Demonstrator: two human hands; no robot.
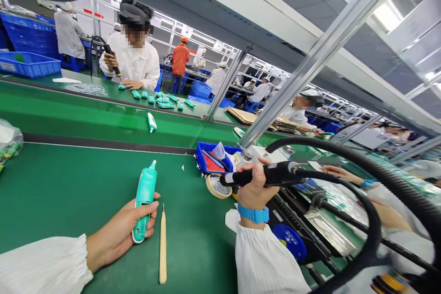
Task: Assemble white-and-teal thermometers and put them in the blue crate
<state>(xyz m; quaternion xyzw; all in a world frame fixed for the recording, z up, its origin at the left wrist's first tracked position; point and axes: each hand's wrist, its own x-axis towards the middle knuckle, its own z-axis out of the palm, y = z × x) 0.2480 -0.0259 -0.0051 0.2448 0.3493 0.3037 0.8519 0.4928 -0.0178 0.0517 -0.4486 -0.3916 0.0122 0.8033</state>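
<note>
My left hand (119, 227) is closed around a teal-and-white plastic handheld device (147, 183), its narrow white tip pointing away from me and an open slot showing in its lower part. My right hand (257, 190), with a blue wristband, grips a black electric screwdriver (275, 173). The front end of that tool points left, over a round dish of small screws (219, 187); its bit cannot be made out. A pick with a pale wooden handle (163, 248) lies on the green mat just right of my left hand.
Behind the dish sits a blue bin (215, 158) with tools. Beyond runs a green conveyor (103, 117) carrying a teal-and-white piece (151, 122). A co-worker (132, 55) sits opposite, near several teal parts. Thick black hoses (365, 156) and another person's hands (344, 174) are at right.
</note>
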